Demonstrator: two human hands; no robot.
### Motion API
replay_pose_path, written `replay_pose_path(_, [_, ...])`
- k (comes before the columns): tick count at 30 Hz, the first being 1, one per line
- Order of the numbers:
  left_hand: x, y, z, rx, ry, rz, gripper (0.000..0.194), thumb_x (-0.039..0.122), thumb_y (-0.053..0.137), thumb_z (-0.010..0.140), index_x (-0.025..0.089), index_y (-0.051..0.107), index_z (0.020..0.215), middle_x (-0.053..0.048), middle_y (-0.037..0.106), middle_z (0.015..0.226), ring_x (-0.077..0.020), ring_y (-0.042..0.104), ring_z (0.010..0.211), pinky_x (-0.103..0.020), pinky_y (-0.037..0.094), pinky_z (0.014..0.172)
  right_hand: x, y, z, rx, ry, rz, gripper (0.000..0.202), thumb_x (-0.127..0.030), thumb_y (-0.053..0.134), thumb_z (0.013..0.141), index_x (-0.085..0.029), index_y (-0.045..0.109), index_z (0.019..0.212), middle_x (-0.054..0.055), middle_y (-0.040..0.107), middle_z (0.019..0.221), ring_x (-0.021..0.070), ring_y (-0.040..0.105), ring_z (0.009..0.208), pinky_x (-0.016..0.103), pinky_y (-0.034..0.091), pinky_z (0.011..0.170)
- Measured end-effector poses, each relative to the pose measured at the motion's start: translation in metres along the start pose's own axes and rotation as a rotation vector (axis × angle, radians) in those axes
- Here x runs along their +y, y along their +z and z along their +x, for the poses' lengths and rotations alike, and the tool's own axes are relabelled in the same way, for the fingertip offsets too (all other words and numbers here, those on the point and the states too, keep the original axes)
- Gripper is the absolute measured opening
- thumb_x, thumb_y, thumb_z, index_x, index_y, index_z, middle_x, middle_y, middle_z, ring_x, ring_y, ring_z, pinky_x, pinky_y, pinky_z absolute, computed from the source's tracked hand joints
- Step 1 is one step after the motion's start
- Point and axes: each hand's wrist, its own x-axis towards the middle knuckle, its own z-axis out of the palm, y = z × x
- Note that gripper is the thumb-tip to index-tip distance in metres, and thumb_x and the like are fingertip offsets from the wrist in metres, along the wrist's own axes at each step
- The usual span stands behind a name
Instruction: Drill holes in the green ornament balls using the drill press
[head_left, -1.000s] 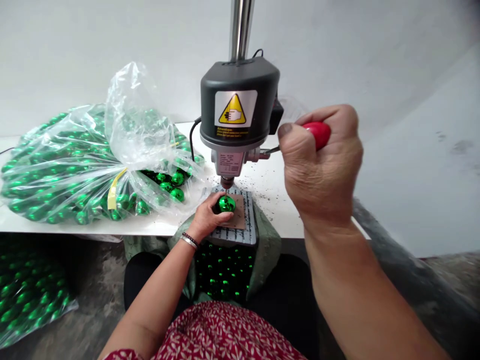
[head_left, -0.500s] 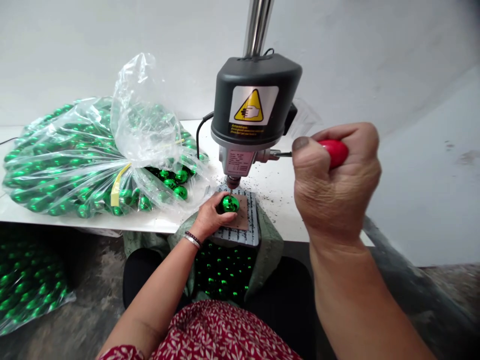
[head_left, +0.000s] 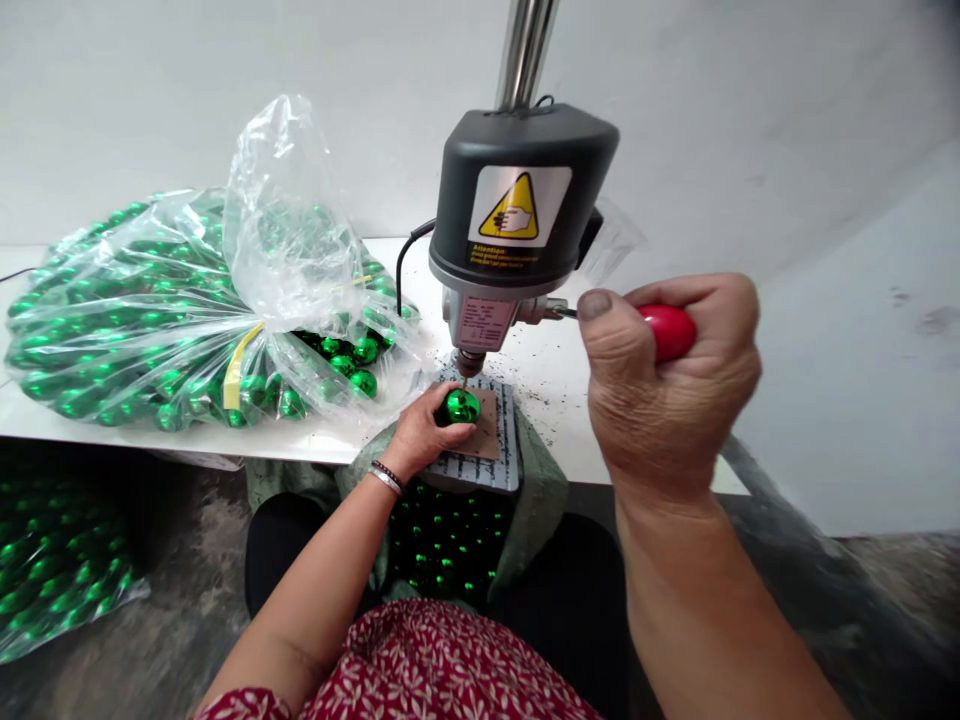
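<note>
A shiny green ball (head_left: 463, 406) sits on a brown pad (head_left: 486, 440) over the slotted metal base (head_left: 508, 450) of a drill press (head_left: 525, 200). My left hand (head_left: 426, 432) grips the ball from the left, thumb and fingers around its side. The thin drill bit (head_left: 465, 382) points down at the ball's top; whether it has entered cannot be made out. My right hand (head_left: 671, 380) is wrapped round the red knob (head_left: 670, 332) of the press lever, to the right of the drill head.
A large clear bag of green balls (head_left: 142, 330) lies on the white table (head_left: 330, 445) at the left. Another bag of balls (head_left: 60, 560) is on the floor at lower left. More balls (head_left: 446, 540) lie in a green sack below the base. Dark shavings are scattered near the base.
My right hand and the red knob have moved slightly down. The drill head appears slightly further right in the view. My left hand still holds the ball in place.
</note>
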Motion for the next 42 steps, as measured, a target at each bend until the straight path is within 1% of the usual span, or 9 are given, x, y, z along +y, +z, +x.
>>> replay_pose_path(2, [-0.001, 0.0, 0.0, -0.003, 0.008, 0.013, 0.052, 0.026, 0.074, 0.071, 0.019, 0.063, 0.121, -0.003, 0.069, 0.108, -0.022, 0.062, 0.104, -0.035, 0.048, 0.098, 0.0, -0.001, -0.001, -0.015, 0.002, -0.009, 0.035, -0.05, 0.056, 0.082, -0.016, 0.049, 0.076, -0.006, 0.053, 0.066, 0.002, 0.046, 0.058, 0.017, 0.04, 0.057])
replay_pose_path(7, [-0.001, 0.0, 0.0, -0.001, 0.015, 0.043, 0.048, 0.026, 0.075, 0.071, 0.018, 0.064, 0.118, -0.003, 0.069, 0.105, -0.0223, 0.062, 0.103, -0.035, 0.049, 0.096, 0.003, 0.0, -0.009, 0.023, -0.011, -0.025, 0.023, -0.04, 0.056, 0.082, -0.018, 0.049, 0.077, -0.005, 0.052, 0.066, 0.0033, 0.046, 0.058, 0.018, 0.041, 0.059])
replay_pose_path(17, [-0.003, 0.002, 0.0, 0.006, 0.013, 0.026, 0.05, 0.027, 0.076, 0.071, 0.019, 0.064, 0.119, -0.004, 0.069, 0.109, -0.0229, 0.062, 0.107, -0.035, 0.047, 0.1, 0.006, 0.003, -0.025, 0.069, 0.012, -0.076, 0.021, -0.039, 0.052, 0.085, -0.02, 0.05, 0.077, 0.0, 0.055, 0.071, 0.0086, 0.05, 0.064, 0.024, 0.044, 0.062])
replay_pose_path(28, [0.0, 0.0, -0.001, 0.005, 0.009, 0.033, 0.057, 0.028, 0.076, 0.07, 0.02, 0.062, 0.124, -0.005, 0.069, 0.115, -0.0225, 0.062, 0.109, -0.034, 0.046, 0.101, 0.026, 0.008, -0.055, 0.096, -0.046, -0.005, 0.017, -0.034, 0.054, 0.086, -0.018, 0.051, 0.079, -0.002, 0.054, 0.07, 0.0058, 0.05, 0.062, 0.021, 0.042, 0.06])
replay_pose_path(30, [0.0, 0.0, -0.001, 0.009, -0.005, 0.016, 0.057, 0.029, 0.076, 0.069, 0.019, 0.062, 0.124, -0.005, 0.069, 0.114, -0.0224, 0.062, 0.108, -0.034, 0.046, 0.101, 0.022, 0.008, -0.047, 0.11, -0.04, 0.004, 0.018, -0.034, 0.054, 0.085, -0.018, 0.051, 0.079, -0.002, 0.054, 0.07, 0.0054, 0.049, 0.061, 0.021, 0.041, 0.059])
replay_pose_path(33, [0.003, -0.001, -0.001, 0.008, -0.032, -0.012, 0.056, 0.03, 0.077, 0.068, 0.018, 0.063, 0.122, -0.005, 0.069, 0.111, -0.0222, 0.062, 0.105, -0.034, 0.046, 0.099, 0.006, 0.01, -0.012, 0.117, -0.001, 0.002, 0.022, -0.036, 0.055, 0.083, -0.016, 0.05, 0.077, -0.002, 0.051, 0.068, 0.004, 0.044, 0.06, 0.02, 0.037, 0.057])
replay_pose_path(37, [0.008, -0.011, -0.006, -0.009, -0.086, -0.11, 0.051, 0.034, 0.072, 0.072, 0.016, 0.064, 0.119, -0.003, 0.07, 0.103, -0.0213, 0.062, 0.099, -0.034, 0.048, 0.096, -0.015, 0.014, 0.042, -0.056, 0.138, -0.035, 0.025, -0.036, 0.054, 0.085, -0.014, 0.047, 0.074, -0.007, 0.042, 0.063, 0.0014, 0.035, 0.059, 0.018, 0.031, 0.06])
replay_pose_path(39, [0.01, -0.019, -0.011, -0.047, -0.093, -0.172, 0.048, 0.038, 0.067, 0.076, 0.016, 0.064, 0.119, -0.003, 0.07, 0.106, -0.0217, 0.062, 0.102, -0.034, 0.047, 0.097, -0.018, 0.016, 0.054, -0.078, 0.175, -0.059, 0.026, -0.035, 0.055, 0.085, -0.014, 0.046, 0.073, -0.007, 0.042, 0.063, 0.0008, 0.035, 0.061, 0.018, 0.031, 0.064])
replay_pose_path(42, [0.01, -0.031, -0.022, -0.099, -0.115, -0.213, 0.051, 0.043, 0.063, 0.08, 0.014, 0.062, 0.122, -0.007, 0.069, 0.114, -0.0241, 0.061, 0.109, -0.037, 0.045, 0.101, -0.018, 0.017, 0.056, -0.079, 0.194, -0.069, 0.024, -0.033, 0.054, 0.084, -0.013, 0.046, 0.073, -0.008, 0.041, 0.064, 0.0002, 0.034, 0.062, 0.02, 0.033, 0.069])
